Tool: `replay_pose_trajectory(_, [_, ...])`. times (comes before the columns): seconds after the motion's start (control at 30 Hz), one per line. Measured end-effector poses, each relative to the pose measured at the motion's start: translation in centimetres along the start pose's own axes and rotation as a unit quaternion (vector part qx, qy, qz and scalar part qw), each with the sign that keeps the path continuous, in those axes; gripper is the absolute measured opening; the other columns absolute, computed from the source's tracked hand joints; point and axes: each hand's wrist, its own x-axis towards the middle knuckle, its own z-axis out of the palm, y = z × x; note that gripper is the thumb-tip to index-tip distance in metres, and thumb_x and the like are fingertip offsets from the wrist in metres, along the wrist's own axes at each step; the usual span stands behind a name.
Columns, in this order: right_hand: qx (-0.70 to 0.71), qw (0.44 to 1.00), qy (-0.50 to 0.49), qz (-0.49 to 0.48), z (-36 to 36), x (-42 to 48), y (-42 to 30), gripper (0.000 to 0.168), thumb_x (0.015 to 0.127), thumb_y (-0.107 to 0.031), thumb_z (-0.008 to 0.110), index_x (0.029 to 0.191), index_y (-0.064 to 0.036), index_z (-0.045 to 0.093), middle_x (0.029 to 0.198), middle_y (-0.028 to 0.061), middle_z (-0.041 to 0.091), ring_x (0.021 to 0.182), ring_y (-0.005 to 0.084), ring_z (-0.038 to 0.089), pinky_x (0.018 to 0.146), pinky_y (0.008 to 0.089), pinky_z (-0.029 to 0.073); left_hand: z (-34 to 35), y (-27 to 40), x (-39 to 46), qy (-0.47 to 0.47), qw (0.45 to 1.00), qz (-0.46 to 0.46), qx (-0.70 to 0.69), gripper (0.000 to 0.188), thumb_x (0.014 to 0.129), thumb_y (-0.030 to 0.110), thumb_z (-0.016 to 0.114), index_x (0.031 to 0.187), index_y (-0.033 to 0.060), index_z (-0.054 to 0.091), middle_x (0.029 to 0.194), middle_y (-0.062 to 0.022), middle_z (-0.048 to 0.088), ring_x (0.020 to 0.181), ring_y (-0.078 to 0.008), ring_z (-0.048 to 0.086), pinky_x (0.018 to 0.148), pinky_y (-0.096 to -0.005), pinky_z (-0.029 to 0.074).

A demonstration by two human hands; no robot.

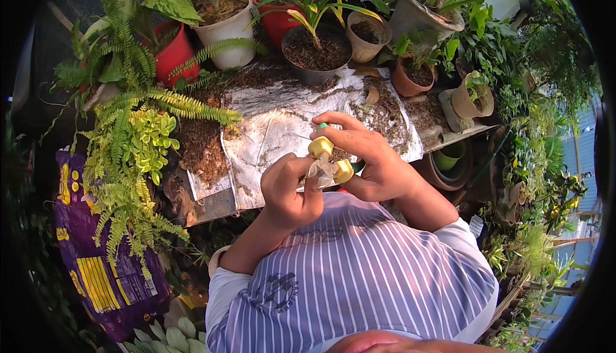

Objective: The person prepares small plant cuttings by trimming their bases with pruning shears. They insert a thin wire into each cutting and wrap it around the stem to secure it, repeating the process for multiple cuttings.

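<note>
Both hands are raised close together in front of the chest, above the near edge of a soil-strewn white sheet. Between them are small yellow pieces and a crumpled piece of clear plastic. My left hand pinches the clear plastic between thumb and fingers. My right hand has its fingers curled around an item with yellow and green parts; what exactly it is, I cannot tell. A thin pointed metal part sticks out to the left near its fingertips. The palms hide much of what is held.
Behind the sheet stand a black pot with a leafy plant, a white pot, a red pot and a terracotta pot. Ferns hang at the left over a purple printed bag. Empty pots sit below the table's right side.
</note>
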Motion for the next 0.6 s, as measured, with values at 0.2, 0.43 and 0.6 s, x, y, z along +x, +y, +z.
replay_pose_trajectory(0.2, [-0.074, 0.997, -0.001, -0.022, -0.2, 0.0, -0.4, 0.069, 0.071, 0.006, 0.068, 0.138, 0.004, 0.05, 0.117, 0.0183, 0.068, 0.127, 0.0483, 0.053, 0.11, 0.0528, 0.041, -0.1, 0.2, 0.0, 0.013, 1.0, 0.008, 0.02, 0.012, 0.093, 0.007, 0.065, 0.098, 0.0008, 0.056, 0.071, -0.0093, 0.059, 0.05, -0.0228, 0.054, 0.044, -0.0344, 0.04])
replay_pose_trajectory(0.43, [-0.074, 0.997, -0.007, -0.032, 0.3, 0.2, -1.1, 0.066, 0.072, 0.007, 0.068, 0.136, 0.006, 0.051, 0.115, 0.0193, 0.069, 0.122, 0.0476, 0.057, 0.111, 0.0543, 0.04, -0.9, 0.7, -0.1, 0.016, 0.995, 0.047, 0.083, 0.013, 0.091, 0.006, 0.067, 0.101, 0.0027, 0.058, 0.076, -0.0082, 0.065, 0.053, -0.022, 0.057, 0.046, -0.0335, 0.044])
replay_pose_trajectory(0.6, [-0.06, 0.995, 0.001, -0.076, 0.5, 0.7, -1.6, 0.062, 0.074, 0.006, 0.068, 0.134, 0.008, 0.052, 0.112, 0.02, 0.068, 0.114, 0.0434, 0.062, 0.113, 0.0554, 0.038, -1.5, 0.8, 0.5, 0.04, 0.981, 0.118, 0.148, 0.02, 0.087, 0.006, 0.07, 0.105, 0.0047, 0.06, 0.081, -0.0063, 0.071, 0.057, -0.0197, 0.061, 0.05, -0.0313, 0.047])
